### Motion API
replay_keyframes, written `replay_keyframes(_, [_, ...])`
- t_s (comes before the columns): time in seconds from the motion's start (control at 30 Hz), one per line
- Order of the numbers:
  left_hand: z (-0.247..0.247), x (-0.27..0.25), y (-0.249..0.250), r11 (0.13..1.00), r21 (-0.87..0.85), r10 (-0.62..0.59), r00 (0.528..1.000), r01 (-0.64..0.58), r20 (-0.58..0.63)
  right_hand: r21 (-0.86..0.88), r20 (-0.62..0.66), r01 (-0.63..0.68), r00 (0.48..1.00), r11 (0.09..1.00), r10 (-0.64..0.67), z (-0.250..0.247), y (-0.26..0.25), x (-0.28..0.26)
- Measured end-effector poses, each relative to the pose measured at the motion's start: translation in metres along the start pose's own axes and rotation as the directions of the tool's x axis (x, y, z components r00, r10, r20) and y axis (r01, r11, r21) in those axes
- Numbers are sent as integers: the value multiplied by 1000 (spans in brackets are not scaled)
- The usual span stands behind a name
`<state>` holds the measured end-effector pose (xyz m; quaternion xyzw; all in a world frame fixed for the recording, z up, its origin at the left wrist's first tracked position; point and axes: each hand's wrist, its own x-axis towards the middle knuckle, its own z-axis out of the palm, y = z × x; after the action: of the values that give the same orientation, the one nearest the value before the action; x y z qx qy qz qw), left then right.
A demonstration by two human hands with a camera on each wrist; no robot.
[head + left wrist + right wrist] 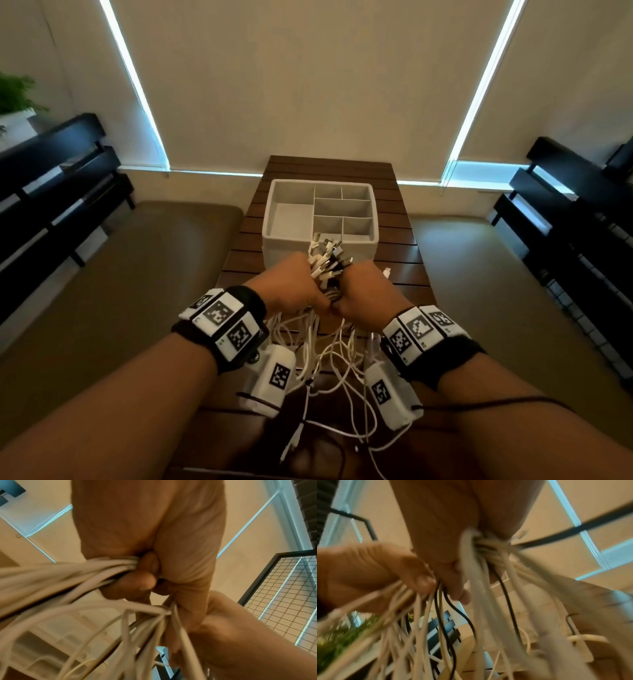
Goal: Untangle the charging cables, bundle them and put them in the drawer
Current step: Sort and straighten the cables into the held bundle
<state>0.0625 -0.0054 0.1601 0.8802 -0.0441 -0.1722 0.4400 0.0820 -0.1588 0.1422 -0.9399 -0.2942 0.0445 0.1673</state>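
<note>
A thick bunch of white charging cables [327, 267], with a black one among them, is held upright over the table. My left hand [291, 286] and right hand [364, 291] both grip it side by side, knuckles touching. The plug ends [330, 251] stick up above the fists; the long tails [329, 363] hang in tangled loops below. In the left wrist view my fingers [133, 585] curl round the cables [85, 572]. In the right wrist view the cables [481, 574] leave my fist and the left hand's thumb [412, 574] presses on them. A white divided drawer organiser [289, 240] stands just beyond.
The organiser sits on a narrow dark wooden slatted table [400, 253]. Dark benches [51, 192] stand at the left and right [565, 219]. A green plant [17, 92] is at far left. Drawn blinds cover the windows behind.
</note>
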Motion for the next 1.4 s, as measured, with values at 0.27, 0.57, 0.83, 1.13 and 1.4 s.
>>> replay_keyframes(0.27, [-11,-2,4,994,107,26,1000,-26,1,309,180,-91,983,947,36,-10,16,-15])
replay_keyframes(0.57, [-56,-14,18,996,-78,35,983,-49,-179,290,95,-218,976,932,198,7,50,-20])
replay_keyframes(0.83, [-53,-13,20,995,-90,18,992,-30,-123,535,-81,-87,985,840,153,1,26,-13])
replay_keyframes(1.13, [-55,-14,29,999,39,-21,996,24,-83,338,-111,2,993,941,38,1,24,2])
replay_keyframes(1.4, [-83,-20,18,998,-63,-37,981,25,-190,443,-38,-142,984,885,177,29,67,-16])
